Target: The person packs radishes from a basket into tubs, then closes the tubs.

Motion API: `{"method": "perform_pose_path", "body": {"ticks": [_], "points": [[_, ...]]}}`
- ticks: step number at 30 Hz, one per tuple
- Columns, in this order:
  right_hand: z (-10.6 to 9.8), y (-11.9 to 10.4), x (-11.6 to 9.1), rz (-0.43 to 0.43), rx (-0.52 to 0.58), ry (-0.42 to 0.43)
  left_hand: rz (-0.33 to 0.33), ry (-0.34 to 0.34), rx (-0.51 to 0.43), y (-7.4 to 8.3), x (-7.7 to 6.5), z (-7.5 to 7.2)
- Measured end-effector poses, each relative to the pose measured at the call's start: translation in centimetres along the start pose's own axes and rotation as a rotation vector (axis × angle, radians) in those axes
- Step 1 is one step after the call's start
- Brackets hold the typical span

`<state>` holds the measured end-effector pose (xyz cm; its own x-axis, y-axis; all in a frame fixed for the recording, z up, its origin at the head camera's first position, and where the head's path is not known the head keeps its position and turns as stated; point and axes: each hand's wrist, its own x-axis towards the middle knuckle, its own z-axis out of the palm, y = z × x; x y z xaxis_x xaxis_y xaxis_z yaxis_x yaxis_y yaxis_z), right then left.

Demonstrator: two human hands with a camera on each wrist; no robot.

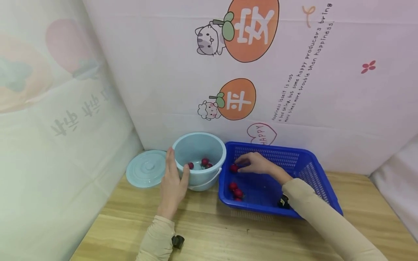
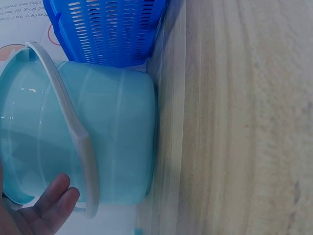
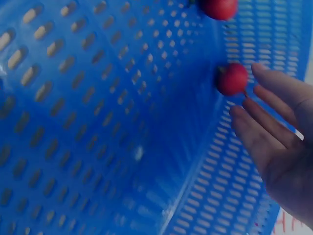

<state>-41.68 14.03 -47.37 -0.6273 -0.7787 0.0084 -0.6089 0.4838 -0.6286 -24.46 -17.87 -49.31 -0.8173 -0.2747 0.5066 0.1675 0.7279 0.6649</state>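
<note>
My left hand [image 1: 173,185] rests at the left side of a light blue bucket [image 1: 202,178], its fingers straight along the rim. Several small red radishes [image 1: 205,162] lie inside that bucket. Over the left end of a blue basket [image 1: 258,207] is my right hand [image 1: 256,164], fingertips right at a single radish [image 1: 233,168]. The right wrist view shows this radish [image 3: 232,79] by the basket wall, with the fingers spread loosely beside it. Nearer the front of the basket, several more radishes [image 1: 238,193] sit together.
A round light blue lid [image 1: 149,166] lies left of the bucket, near the side wall cloth. The bucket's handle [image 2: 80,137] hangs down its front. The basket stands close to the bucket's right side on the wooden table [image 1: 212,232]. A printed cloth [image 1: 169,72] hangs behind.
</note>
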Motion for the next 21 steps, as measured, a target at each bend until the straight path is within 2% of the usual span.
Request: {"method": "perform_pose_path", "body": {"ticks": [5, 9, 14, 21], "points": [[1.0, 0.1, 0.4, -0.019, -0.134, -0.055, 0.021, -0.001, -0.008, 0.1, 0.0, 0.2], [1.2, 0.2, 1.3, -0.06, -0.21, -0.058, 0.031, 0.014, -0.013, 0.1, 0.2, 0.3], [1.1, 0.3, 2.2, -0.078, -0.218, -0.054, 0.024, 0.017, -0.005, 0.0, 0.4, 0.2], [1.1, 0.1, 2.3, -0.099, -0.235, -0.078, 0.012, 0.014, -0.007, -0.2, 0.2, 0.1]]}}
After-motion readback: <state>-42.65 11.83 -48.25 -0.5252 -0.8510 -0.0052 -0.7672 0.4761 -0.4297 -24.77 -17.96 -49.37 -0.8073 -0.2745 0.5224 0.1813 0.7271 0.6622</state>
